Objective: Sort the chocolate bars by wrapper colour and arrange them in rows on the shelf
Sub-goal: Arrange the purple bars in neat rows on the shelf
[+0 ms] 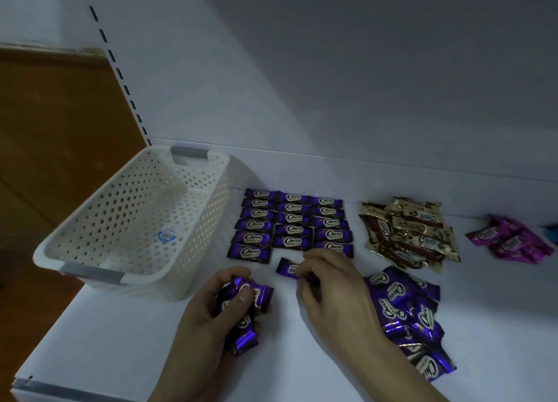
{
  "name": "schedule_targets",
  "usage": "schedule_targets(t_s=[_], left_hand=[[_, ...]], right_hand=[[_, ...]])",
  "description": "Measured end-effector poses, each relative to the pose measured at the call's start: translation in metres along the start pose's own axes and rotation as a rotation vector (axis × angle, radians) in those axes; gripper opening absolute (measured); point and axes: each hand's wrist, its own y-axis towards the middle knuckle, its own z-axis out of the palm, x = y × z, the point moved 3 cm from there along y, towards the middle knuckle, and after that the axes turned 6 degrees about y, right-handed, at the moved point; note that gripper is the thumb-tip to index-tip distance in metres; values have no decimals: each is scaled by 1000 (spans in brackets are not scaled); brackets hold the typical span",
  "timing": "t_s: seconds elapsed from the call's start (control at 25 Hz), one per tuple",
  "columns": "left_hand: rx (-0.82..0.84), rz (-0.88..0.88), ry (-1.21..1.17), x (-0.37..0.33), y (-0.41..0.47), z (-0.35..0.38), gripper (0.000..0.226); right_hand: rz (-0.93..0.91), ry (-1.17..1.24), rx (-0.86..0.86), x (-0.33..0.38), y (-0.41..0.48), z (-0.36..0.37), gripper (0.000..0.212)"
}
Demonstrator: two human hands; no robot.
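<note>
Purple chocolate bars lie in three neat rows point(291, 223) on the white shelf point(126, 341). My left hand point(211, 317) grips a bunch of purple bars point(244, 308). My right hand point(329, 287) pinches a single purple bar point(287, 269) that lies on the shelf just below the middle row. A loose heap of purple bars point(407, 317) sits to the right of my right hand. Farther back are a heap of gold bars point(410, 235) and a heap of pink bars point(510, 240).
A white perforated basket point(136, 220) stands at the shelf's left end, with only a label inside. The shelf's back wall rises behind the rows. A blue object point(552, 232) shows at the right edge. An orange-brown floor lies to the left.
</note>
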Motion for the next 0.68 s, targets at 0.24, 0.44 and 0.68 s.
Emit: schedule_targets(t_s=[0.24, 0.44, 0.68], left_hand=[[5, -2, 3, 2, 1, -2, 33], [10, 4, -28, 2, 0, -1, 35], [13, 33, -50, 2, -1, 0, 37]], right_hand=[[100, -3, 176, 9, 7, -10, 21], [-138, -12, 341, 11, 13, -32, 13], [-238, -63, 514, 4, 10, -24, 25]])
